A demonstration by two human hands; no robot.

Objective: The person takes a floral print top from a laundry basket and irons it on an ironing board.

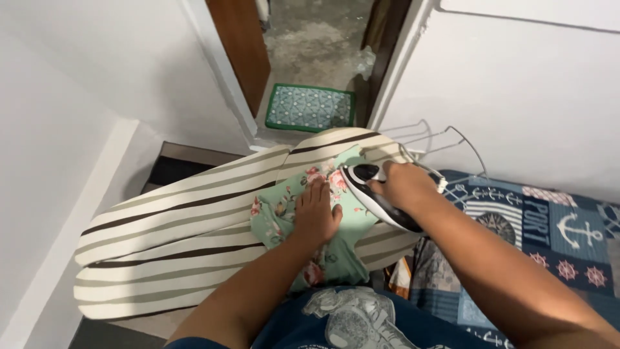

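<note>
A striped ironing board (181,239), cream with dark brown bands, runs across the middle of the view. A mint-green floral cloth (294,210) lies draped over the wide end of the board, its lower edge hanging off the near side.

The left hand (315,212) lies flat on the cloth, palm down, its fingers (309,192) spread open and pressing the fabric to the board; it grips nothing. Just right of it, the right hand (405,185) is wrapped closed around the handle of a black and white iron (373,194), whose soleplate rests on the cloth with its tip pointing to the far side of the board.

Behind the board's wide end stands a bare wire rack (445,143). Right of the board lies a patchwork quilt (549,236) with nautical motifs. Beyond the board, in a doorway, a green patterned mat (310,108) lies on the floor.
</note>
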